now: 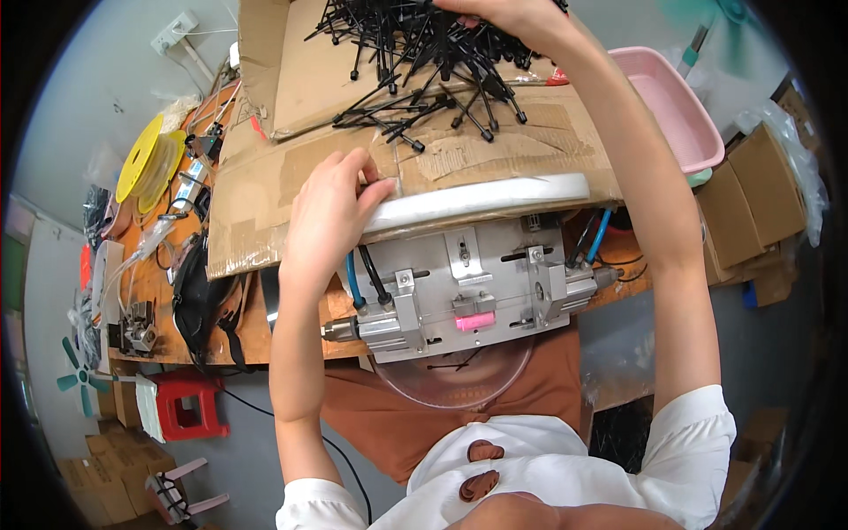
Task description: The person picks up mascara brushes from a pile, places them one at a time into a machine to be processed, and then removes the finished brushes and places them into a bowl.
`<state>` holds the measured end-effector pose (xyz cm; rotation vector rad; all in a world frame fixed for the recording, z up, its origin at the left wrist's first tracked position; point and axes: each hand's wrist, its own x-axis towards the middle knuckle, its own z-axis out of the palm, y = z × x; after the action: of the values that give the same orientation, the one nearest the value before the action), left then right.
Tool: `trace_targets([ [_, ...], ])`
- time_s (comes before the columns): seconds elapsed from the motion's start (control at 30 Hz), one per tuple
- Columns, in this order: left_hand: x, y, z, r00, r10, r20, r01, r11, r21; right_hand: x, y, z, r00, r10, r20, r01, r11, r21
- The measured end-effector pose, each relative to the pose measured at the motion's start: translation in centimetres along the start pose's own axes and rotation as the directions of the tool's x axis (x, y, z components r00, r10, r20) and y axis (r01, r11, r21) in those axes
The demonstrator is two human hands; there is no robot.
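Reaching past cardboard (252,199) edge, hands (334,208) (521,19) apart

Right hand (511,12) is cropped by top edge.
Whether anything is gripped from the heap of black pieces (442,46) cannot be told; heap is also cropped. Clear bowl (451,403) is partly hidden by metal fixture (500,281); green fan (732,12) is blurred.
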<state>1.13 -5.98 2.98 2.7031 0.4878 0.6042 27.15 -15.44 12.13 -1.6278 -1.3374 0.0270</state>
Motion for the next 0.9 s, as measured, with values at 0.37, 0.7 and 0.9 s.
trace_targets([
  [0.37, -1.2, -0.7, -1.7, 0.986, 0.123, 0.113, -0.102, 0.978, -0.181, -0.8, 2.0, 0.2, 0.804, 0.469, 0.366, -0.456, 0.881, -0.125],
  [0.7, -2.7, -1.8, -2.9, 0.991, 0.097, 0.089, -0.054, 0.915, -0.4, -9.6, -2.7, 6.5, 0.935, 0.171, 0.312, 0.098, 0.72, -0.687],
  [0.9, -4.6, -1.0, -3.2, 0.999, -0.041, -0.015, 0.021, 0.757, -0.653, -11.8, -3.0, 6.1, 0.958, 0.075, 0.278, 0.166, 0.642, -0.749],
])
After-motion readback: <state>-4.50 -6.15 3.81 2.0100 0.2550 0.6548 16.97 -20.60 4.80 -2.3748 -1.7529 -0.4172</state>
